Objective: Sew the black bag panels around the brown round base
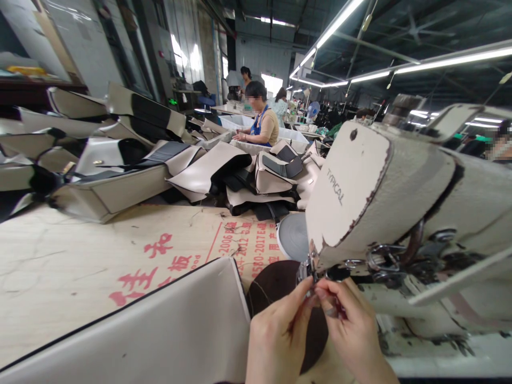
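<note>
Both my hands are raised to the needle area (311, 266) under the head of a worn cream sewing machine (360, 186) marked TYPICAL. My left hand (276, 330) pinches its thumb and forefinger just below the needle. My right hand (352, 330) meets it from the right, fingers pressed together at the same spot. What they pinch is too small to make out. A dark brown round piece (272, 293) lies under my hands. A beige panel with a black edge (160, 330) rests at the lower left.
The table is covered by cardboard (80, 256) printed with red characters. Piles of beige and black sewn covers (132, 160) fill the back and left. A grey round disc (294, 234) sits by the machine. A person in a blue apron (262, 120) works at a far table.
</note>
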`<state>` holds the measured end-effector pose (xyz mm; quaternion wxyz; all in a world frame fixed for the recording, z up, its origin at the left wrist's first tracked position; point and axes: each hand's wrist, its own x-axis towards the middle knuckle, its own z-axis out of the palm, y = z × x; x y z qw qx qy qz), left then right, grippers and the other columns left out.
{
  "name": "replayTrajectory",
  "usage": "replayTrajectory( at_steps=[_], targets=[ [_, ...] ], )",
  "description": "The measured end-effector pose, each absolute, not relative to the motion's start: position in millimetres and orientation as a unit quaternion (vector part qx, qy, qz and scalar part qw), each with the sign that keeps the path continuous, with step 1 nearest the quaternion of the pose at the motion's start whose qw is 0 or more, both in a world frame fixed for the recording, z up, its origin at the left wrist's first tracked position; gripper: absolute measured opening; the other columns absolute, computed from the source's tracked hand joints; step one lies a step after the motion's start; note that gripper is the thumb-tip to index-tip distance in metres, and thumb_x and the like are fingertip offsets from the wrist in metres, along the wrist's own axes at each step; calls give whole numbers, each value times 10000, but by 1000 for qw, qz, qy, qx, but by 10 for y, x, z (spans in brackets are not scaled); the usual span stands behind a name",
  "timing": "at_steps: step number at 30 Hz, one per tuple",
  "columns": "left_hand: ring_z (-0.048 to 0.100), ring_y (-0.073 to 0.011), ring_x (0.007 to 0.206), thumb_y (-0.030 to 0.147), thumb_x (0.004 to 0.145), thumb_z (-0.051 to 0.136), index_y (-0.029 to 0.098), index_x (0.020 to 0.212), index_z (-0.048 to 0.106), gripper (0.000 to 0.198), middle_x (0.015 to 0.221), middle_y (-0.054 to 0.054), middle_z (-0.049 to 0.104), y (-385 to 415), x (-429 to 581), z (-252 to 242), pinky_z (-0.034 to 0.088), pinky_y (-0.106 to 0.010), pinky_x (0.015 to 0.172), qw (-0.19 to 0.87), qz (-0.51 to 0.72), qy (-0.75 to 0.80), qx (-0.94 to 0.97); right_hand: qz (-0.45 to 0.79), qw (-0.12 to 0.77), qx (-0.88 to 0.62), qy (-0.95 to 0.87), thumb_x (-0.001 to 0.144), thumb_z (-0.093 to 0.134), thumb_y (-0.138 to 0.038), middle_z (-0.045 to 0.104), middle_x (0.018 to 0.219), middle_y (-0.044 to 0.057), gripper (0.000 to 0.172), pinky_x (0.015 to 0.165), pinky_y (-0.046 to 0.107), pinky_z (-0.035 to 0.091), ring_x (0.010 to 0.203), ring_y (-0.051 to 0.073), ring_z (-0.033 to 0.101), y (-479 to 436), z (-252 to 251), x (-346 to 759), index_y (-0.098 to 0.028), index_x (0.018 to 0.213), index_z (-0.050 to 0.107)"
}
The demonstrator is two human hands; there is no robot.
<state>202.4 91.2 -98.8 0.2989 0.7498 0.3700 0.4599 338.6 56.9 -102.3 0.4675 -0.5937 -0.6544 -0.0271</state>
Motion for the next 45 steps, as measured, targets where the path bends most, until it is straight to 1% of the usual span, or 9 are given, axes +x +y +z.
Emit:
replayTrajectory(
  at_steps=[6,13,18,22,25,29,35,40,45],
  targets=[
    [613,-90,633,185,850,515,195,1031,631,215,737,-4,666,959,2017,-1008,487,-145,593,246,467,345,777,-8,482,-586,-652,799,478,-44,607,808,-30,233,646,178,437,723,84,571,549,-1071,3401,-218,935,555],
    [557,-75,529,172,860,491,185,1093,610,262,622,0,609,1003,2026,-1038,449,-126,503,197,482,329,788,-48,450,-612,-648,818,471,-91,616,799,-15,185,630,231,434,694,122,560,556,-1088,3429,-224,913,558],
    [616,-89,627,163,842,522,183,1008,636,203,754,-12,680,1005,2049,-1013,486,-141,587,234,490,323,775,-38,451,-609,-651,833,491,-140,621,788,-14,143,592,225,429,657,120,553,552,-1110,3440,-227,926,555],
    [644,-88,689,189,824,558,213,975,648,178,834,7,705,977,2079,-944,489,-129,646,302,488,339,746,-45,449,-604,-657,811,466,-93,630,823,-3,206,618,224,439,686,120,565,549,-1123,3444,-218,949,552],
    [615,-73,591,220,824,556,221,903,663,133,747,28,694,942,2098,-900,466,-119,571,357,473,387,706,-50,451,-598,-660,800,448,-69,626,802,-1,221,624,221,441,681,116,569,560,-1084,3428,-211,933,554],
    [501,-66,454,278,830,531,186,832,650,151,551,39,590,934,2134,-867,380,-127,439,411,452,423,669,-74,453,-597,-657,822,460,-111,624,767,12,154,608,221,443,661,119,575,575,-1057,3406,-195,898,564],
    [485,-82,497,344,820,525,159,795,631,214,602,10,594,988,2198,-829,377,-140,463,468,466,457,597,-147,463,-642,-593,848,472,-211,627,722,53,108,602,246,444,656,157,588,577,-1110,3441,-168,850,571],
    [392,-71,452,372,810,534,162,798,631,231,515,38,498,1008,2199,-847,312,-142,428,443,471,498,578,-187,465,-644,-578,868,480,-294,597,632,55,181,557,241,431,584,155,569,604,-1057,3446,-166,776,567],
    [390,-78,469,368,804,543,166,816,639,224,509,42,490,1018,2187,-838,310,-145,434,424,487,518,561,-210,472,-627,-584,877,476,-279,591,622,42,164,547,229,430,555,138,565,633,-1012,3429,-163,805,566]
  ],
)
